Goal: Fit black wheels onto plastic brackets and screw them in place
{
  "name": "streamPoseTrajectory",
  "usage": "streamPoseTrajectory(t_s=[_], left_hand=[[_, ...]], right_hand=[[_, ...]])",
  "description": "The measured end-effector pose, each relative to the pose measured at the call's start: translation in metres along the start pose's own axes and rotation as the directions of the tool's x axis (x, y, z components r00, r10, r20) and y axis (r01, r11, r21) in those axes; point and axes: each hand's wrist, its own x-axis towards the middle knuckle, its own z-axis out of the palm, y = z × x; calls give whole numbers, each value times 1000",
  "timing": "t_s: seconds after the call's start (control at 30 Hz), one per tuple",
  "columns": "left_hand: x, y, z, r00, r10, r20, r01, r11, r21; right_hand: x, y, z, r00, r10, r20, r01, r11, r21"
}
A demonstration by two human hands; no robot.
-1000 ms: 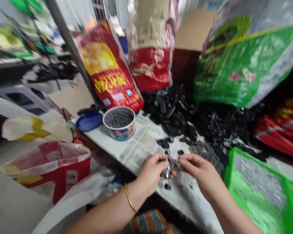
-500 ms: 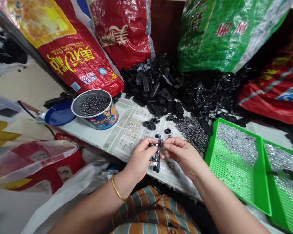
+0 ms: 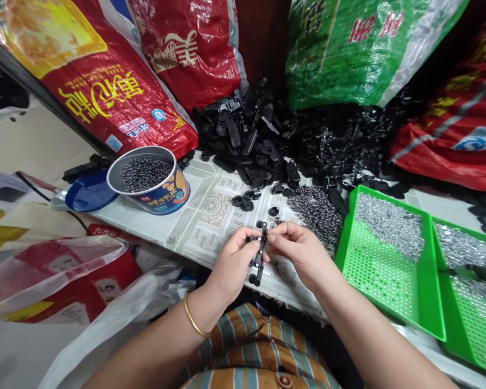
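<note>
My left hand (image 3: 235, 266) is closed on a long black plastic part (image 3: 258, 271), pinching it between thumb and fingers over the table's front edge. The part has rounded ends and small silver pins or screws along it. My right hand (image 3: 302, 253) is closed in a pinch at the right side of the part, near its upper end. Whatever is between those fingertips is too small to make out. Just beyond the hands lie several black round pieces (image 3: 248, 201) and a single black ring (image 3: 274, 211). A heap of tiny dark metallic pieces (image 3: 316, 213) spreads beyond my right hand.
A blue tub (image 3: 164, 197) of small dark pieces stands left, beside a blue lid (image 3: 91, 190). Green perforated trays (image 3: 383, 281) with shiny bits are at right. Black plastic parts (image 3: 263, 148) pile up before red sacks (image 3: 194, 59) and a green sack (image 3: 348, 65).
The view has shifted slightly. Both hands stay at the black plastic part, which is tilted a little more, its lower end further left. The right fingertips sit slightly higher along it.
</note>
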Motion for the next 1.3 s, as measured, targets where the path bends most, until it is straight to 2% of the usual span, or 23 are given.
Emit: streamPoseTrajectory(t_s=[0.1,0.2,0.33,0.53,0.77,1.0,1.13,1.3], left_hand=[[-1,2,5,998,-56,-24,55,998,-40],[-2,1,7,997,-63,-54,61,998,-35],[-1,-1,9,997,-50,-52,46,997,-68],[0,-2,12,994,-93,-60,85,989,-121],[-1,-4,14,989,-136,-61,126,982,-140],[-2,-4,13,992,-118,-49,109,982,-157],[-3,-4,10,994,-107,5,107,982,-153],[-3,-7,9,994,-100,-38,95,987,-128]], right_hand=[[-1,6,-3,1000,-8,-13,8,1000,-9],[-1,11,-6,999,-24,-27,23,999,-29],[-3,14,-7,998,-52,-35,51,998,-40],[-8,19,-6,997,-74,15,74,997,21],[-11,29,-9,995,-99,-32,100,995,25],[-12,30,-7,988,-144,-63,142,989,-33],[-12,28,-9,973,-195,-127,172,970,-171],[-13,30,-10,964,-228,-140,180,940,-288]])
